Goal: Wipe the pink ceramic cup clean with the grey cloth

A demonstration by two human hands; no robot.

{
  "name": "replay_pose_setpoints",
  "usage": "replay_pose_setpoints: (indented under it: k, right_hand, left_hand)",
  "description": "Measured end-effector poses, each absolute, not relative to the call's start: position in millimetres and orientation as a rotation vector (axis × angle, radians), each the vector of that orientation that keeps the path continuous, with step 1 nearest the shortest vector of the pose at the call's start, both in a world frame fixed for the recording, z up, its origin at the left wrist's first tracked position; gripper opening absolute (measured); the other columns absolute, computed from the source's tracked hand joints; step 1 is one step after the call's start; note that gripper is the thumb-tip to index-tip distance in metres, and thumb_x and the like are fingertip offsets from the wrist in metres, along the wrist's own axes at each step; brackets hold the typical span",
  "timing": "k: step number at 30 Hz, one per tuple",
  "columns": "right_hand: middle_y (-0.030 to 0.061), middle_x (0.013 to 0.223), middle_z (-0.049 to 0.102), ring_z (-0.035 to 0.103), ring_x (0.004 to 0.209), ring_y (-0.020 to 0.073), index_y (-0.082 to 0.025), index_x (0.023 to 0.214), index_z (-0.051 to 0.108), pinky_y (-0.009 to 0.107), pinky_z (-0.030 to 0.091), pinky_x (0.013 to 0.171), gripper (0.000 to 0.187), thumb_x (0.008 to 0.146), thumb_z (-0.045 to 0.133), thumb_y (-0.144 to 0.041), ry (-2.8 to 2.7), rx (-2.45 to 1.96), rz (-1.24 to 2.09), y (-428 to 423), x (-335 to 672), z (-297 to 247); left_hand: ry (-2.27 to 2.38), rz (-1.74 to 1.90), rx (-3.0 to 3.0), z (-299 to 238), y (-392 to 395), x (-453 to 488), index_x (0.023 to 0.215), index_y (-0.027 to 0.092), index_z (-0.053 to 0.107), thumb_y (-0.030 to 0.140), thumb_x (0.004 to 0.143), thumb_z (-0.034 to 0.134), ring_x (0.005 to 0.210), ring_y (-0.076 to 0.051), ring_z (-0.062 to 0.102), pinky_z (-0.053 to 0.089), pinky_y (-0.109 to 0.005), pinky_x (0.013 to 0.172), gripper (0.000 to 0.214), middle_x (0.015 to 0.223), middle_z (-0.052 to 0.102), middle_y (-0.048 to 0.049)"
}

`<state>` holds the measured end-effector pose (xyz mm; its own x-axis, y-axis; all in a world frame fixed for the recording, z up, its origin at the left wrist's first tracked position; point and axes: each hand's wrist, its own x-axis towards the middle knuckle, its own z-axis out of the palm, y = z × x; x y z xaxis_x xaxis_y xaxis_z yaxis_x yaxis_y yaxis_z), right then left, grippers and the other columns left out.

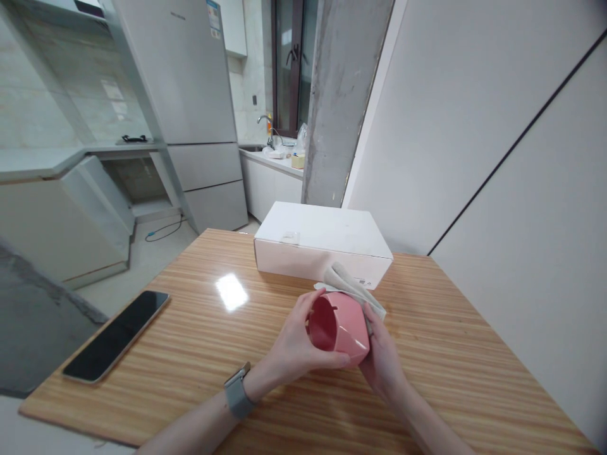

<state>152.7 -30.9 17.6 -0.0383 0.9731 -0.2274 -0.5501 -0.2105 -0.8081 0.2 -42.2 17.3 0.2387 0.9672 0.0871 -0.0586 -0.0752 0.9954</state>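
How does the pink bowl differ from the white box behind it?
The pink bowl is small, faceted and open; the white box is larger, rectangular and shut. The bowl is held tilted above the wooden table by the left hand and right hand; the box lies flat on it.

Scanning for anything legible, and it's slim pickings. The tall grey fridge (190, 95) carries a brand line near the top of its door, but the letters are far too small and blurred to make out. Beside it, a blue-and-white sticker (214, 15) shows print that can't be read either. The white box (322, 243) on the table has a small clear label on its lid and a tiny mark on its front edge, both illegible. The dark phone (116, 335) screen is blank. So no text here can be read.
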Motion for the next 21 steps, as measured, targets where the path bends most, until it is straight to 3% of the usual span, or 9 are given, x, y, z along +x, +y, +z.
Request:
replay_pose_setpoints:
  k: [4,9,14,17,21]
  right_hand:
    - [0.0051,0.111,0.076,0.059,0.122,0.032,-0.024,0.106,0.074,0.048,0.043,0.107,0.046,0.076,0.067,-0.059,-0.634,-0.911,1.579,-30,152,15]
    - [0.0021,0.115,0.074,0.055,0.127,0.0304,-0.027,0.102,0.075,0.047,0.039,0.111,0.044,0.074,0.07,-0.06,-0.665,-0.869,1.552,-28,149,4]
    - [0.0002,0.12,0.072,0.053,0.129,0.0267,-0.03,0.106,0.074,0.044,0.033,0.115,0.046,0.072,0.072,-0.062,-0.744,-0.892,1.464,-27,147,-9]
    - [0.0011,0.121,0.072,0.053,0.13,0.0257,-0.029,0.109,0.073,0.042,0.037,0.113,0.046,0.076,0.069,-0.061,-0.757,-0.897,1.468,-26,148,-8]
    - [0.0005,0.12,0.072,0.055,0.128,0.0258,-0.029,0.109,0.073,0.04,0.044,0.109,0.042,0.079,0.066,-0.057,-0.728,-0.878,1.486,-25,149,0]
  left_hand:
    - [0.924,1.132,1.183,11,-38,1,0.139,0.029,0.037,0.032,0.053,0.091,0.107,-0.026,0.06,0.052,-0.039,0.089,0.101,0.133,0.052,-0.0119]
    - [0.876,1.135,0.934,6,-30,1,0.125,0.026,0.039,0.037,0.064,0.083,0.086,-0.017,0.063,0.05,-0.025,0.064,0.076,0.12,0.056,-0.0093]
    - [0.827,1.075,0.745,7,-28,-2,0.124,0.026,0.039,0.044,0.077,0.071,0.081,-0.016,0.063,0.051,-0.025,0.061,0.06,0.111,0.059,-0.0073]
    - [0.801,1.098,0.768,7,-28,-3,0.126,0.025,0.042,0.044,0.072,0.076,0.095,-0.02,0.063,0.053,-0.028,0.068,0.066,0.129,0.052,-0.0121]
    - [0.795,1.103,0.932,5,-27,-3,0.137,0.027,0.037,0.031,0.051,0.092,0.107,-0.026,0.06,0.053,-0.037,0.084,0.103,0.143,0.042,-0.0154]
